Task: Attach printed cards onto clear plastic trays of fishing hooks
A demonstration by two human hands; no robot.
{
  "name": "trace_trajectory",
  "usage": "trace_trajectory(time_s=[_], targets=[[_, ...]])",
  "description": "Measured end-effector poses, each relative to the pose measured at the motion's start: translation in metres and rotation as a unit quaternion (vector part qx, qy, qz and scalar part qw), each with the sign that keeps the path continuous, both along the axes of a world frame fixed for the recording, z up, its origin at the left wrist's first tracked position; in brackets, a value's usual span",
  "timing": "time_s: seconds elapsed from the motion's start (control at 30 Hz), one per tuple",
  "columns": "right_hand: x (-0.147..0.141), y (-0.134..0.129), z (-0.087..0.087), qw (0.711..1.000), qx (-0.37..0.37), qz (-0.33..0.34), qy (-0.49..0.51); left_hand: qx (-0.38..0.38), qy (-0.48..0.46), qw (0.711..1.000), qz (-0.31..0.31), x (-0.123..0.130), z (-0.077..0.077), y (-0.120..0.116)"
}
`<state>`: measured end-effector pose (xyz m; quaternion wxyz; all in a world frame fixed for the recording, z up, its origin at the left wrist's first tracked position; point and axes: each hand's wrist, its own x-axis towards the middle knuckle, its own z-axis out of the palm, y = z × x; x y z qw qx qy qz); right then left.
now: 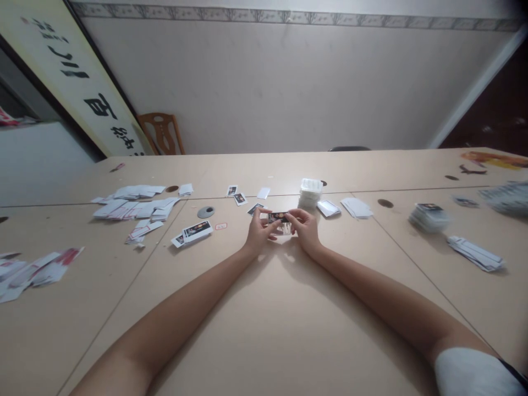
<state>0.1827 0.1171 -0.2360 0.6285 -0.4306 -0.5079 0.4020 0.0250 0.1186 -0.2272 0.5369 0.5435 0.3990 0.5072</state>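
A small dark printed card point(279, 217) is held between both hands above the middle of the table, with a clear or shiny piece below it. My left hand point(259, 231) pinches its left side. On its right side are the closed fingers of my right hand point(306, 226). Just behind the hands lies another dark printed card point(256, 209), partly hidden by my left hand. A stack of clear plastic cases point(311, 191) stands behind my right hand. Left of my left hand is a pile of printed cards point(198, 231), beside a small red-edged label point(221, 226).
White paper pieces point(136, 209) spread over the left of the table point(264, 330). White cards point(357, 208) lie right of the cases. Farther right are another clear stack point(429, 218) and a bundle of white strips point(476, 253). A grey disc point(205, 212) lies left of centre.
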Motion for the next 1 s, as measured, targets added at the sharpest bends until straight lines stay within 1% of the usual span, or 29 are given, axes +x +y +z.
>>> trace_trajectory(time_s=[0.23, 0.43, 0.6, 0.8, 1.0], targets=[[-0.0006, 0.0007, -0.0016, 0.999, 0.009, -0.002, -0.038, -0.008, -0.011, 1.000, 0.013, -0.0012, -0.0022, 0.0028], [0.0013, 0.0016, -0.0041, 0.998, 0.010, -0.002, -0.062, -0.018, -0.046, 0.999, -0.014, -0.0019, 0.0000, 0.0042], [0.0024, 0.0055, -0.0070, 0.999, 0.020, 0.000, -0.051, -0.027, -0.064, 0.997, -0.035, -0.0041, -0.0014, 0.0072], [0.0013, 0.0052, -0.0072, 0.999, 0.023, 0.004, -0.045, -0.026, -0.070, 0.996, -0.040, -0.0056, -0.0014, 0.0076], [0.0014, 0.0021, -0.0059, 0.998, 0.016, -0.004, -0.062, -0.030, -0.070, 0.996, -0.039, -0.0052, 0.0009, 0.0056]])
